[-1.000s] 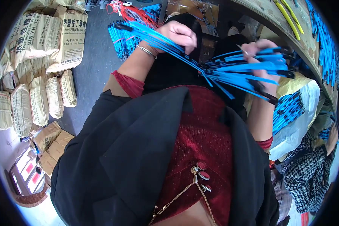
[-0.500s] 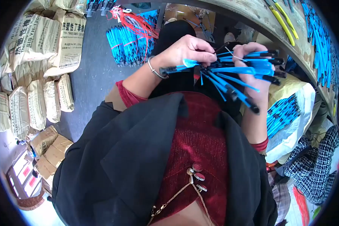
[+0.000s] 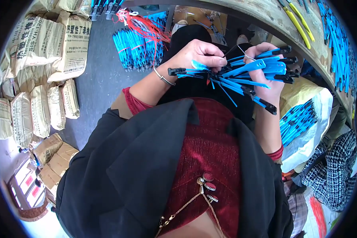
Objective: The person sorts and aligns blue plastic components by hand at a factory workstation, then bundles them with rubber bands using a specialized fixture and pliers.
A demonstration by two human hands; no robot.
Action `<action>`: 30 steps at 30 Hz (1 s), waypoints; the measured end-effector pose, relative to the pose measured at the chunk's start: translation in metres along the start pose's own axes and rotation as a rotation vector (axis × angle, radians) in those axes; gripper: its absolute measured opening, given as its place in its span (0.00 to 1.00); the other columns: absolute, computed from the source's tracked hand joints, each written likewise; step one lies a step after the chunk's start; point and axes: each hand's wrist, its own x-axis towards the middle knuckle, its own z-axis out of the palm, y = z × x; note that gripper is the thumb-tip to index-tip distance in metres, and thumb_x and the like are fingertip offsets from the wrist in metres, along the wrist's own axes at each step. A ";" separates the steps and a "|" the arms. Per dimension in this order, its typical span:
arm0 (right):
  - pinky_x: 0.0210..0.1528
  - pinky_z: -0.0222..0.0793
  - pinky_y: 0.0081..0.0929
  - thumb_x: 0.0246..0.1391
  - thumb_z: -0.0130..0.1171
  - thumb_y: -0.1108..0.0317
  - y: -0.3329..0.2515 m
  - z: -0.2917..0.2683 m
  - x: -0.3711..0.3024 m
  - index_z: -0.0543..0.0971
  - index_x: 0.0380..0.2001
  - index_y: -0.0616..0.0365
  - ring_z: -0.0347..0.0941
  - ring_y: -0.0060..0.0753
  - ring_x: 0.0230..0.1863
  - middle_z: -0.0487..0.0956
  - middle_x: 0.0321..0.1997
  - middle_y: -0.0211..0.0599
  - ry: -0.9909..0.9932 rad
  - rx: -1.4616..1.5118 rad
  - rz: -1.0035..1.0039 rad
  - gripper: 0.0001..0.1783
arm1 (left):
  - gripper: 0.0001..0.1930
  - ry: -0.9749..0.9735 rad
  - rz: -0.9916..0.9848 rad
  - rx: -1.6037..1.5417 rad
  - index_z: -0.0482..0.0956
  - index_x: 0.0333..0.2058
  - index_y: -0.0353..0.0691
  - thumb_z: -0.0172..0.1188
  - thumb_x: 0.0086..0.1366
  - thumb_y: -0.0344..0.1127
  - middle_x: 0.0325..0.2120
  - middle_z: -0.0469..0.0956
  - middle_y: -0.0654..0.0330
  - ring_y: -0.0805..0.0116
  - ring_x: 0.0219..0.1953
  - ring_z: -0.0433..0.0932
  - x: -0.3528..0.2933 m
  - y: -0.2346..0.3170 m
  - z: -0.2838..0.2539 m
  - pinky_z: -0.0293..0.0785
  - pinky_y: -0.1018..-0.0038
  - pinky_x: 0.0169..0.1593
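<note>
Above my lap is a fanned bundle of blue plastic sticks (image 3: 244, 73) with black clip-like ends, pointing several ways. My right hand (image 3: 267, 65) is closed round its right part, with sticks jutting past the fingers. My left hand (image 3: 206, 55) is closed in a pinch at the dark middle, where the sticks gather. A thin dark strand slants up from those fingertips; the fingers partly hide what they pinch. Shorter blue sticks with a black end (image 3: 176, 71) stick out leftward under my left wrist.
Tied stacks of blue sticks (image 3: 133, 49) and red strands (image 3: 144, 25) are on the floor ahead. A wooden bench (image 3: 261, 14) with yellow-handled pliers (image 3: 299, 25) curves across the far right. A white sack (image 3: 321, 107) of blue sticks stands right; paper sacks (image 3: 35, 43) line the left.
The bundle has turned slightly, its lower right stick rising and shifting right. My right hand has shifted a little. My left hand keeps its pinch at nearly the same place.
</note>
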 end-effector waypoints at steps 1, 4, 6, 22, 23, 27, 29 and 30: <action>0.35 0.67 0.19 0.42 0.60 0.75 0.000 0.000 0.000 0.68 0.41 0.62 0.69 0.20 0.31 0.74 0.31 0.33 0.001 0.001 0.000 0.20 | 0.07 -0.008 0.002 0.002 0.80 0.28 0.33 0.62 0.56 0.33 0.20 0.76 0.63 0.78 0.24 0.74 0.000 -0.001 0.000 0.71 0.82 0.30; 0.35 0.66 0.19 0.42 0.59 0.76 0.002 -0.001 0.001 0.68 0.40 0.62 0.69 0.20 0.31 0.74 0.31 0.33 -0.016 -0.027 -0.010 0.19 | 0.07 -0.025 0.005 0.006 0.80 0.28 0.33 0.62 0.55 0.32 0.20 0.76 0.63 0.78 0.24 0.74 0.000 -0.001 0.001 0.71 0.82 0.30; 0.35 0.67 0.19 0.42 0.59 0.76 0.002 0.001 0.003 0.68 0.40 0.62 0.69 0.20 0.31 0.74 0.31 0.34 -0.009 -0.050 -0.007 0.19 | 0.07 -0.045 -0.019 0.030 0.80 0.27 0.33 0.62 0.55 0.33 0.19 0.76 0.63 0.78 0.24 0.74 0.000 0.001 0.003 0.71 0.82 0.30; 0.40 0.67 0.20 0.47 0.62 0.67 0.001 0.024 0.008 0.70 0.40 0.63 0.71 0.22 0.35 0.76 0.35 0.33 0.155 -0.379 0.098 0.19 | 0.23 0.038 0.198 -0.004 0.67 0.48 0.34 0.62 0.55 0.33 0.35 0.76 0.58 0.72 0.39 0.73 -0.009 0.021 0.005 0.70 0.71 0.46; 0.40 0.66 0.21 0.47 0.62 0.66 0.005 0.030 0.007 0.70 0.40 0.63 0.71 0.22 0.35 0.75 0.35 0.33 0.189 -0.392 0.079 0.19 | 0.21 0.050 0.287 0.298 0.69 0.46 0.34 0.63 0.54 0.32 0.35 0.76 0.59 0.73 0.39 0.73 -0.008 0.020 0.010 0.70 0.71 0.45; 0.42 0.67 0.25 0.41 0.66 0.57 0.009 0.032 0.006 0.68 0.42 0.64 0.73 0.28 0.37 0.76 0.36 0.37 0.171 -0.388 0.089 0.29 | 0.20 0.204 0.199 0.337 0.72 0.44 0.36 0.65 0.51 0.30 0.31 0.77 0.62 0.77 0.34 0.73 -0.006 0.011 0.014 0.71 0.75 0.40; 0.42 0.68 0.27 0.38 0.68 0.53 0.007 0.030 0.005 0.67 0.43 0.64 0.74 0.31 0.38 0.76 0.36 0.40 0.147 -0.379 0.105 0.34 | 0.18 0.192 0.222 0.291 0.73 0.41 0.36 0.65 0.51 0.30 0.30 0.77 0.62 0.77 0.33 0.73 -0.008 0.011 0.012 0.71 0.75 0.39; 0.45 0.66 0.28 0.36 0.69 0.52 0.005 0.029 0.003 0.65 0.47 0.64 0.73 0.33 0.42 0.75 0.40 0.42 0.050 -0.342 0.071 0.38 | 0.16 0.182 0.243 0.245 0.74 0.38 0.36 0.66 0.50 0.30 0.29 0.77 0.63 0.77 0.32 0.73 -0.009 0.012 0.011 0.71 0.76 0.39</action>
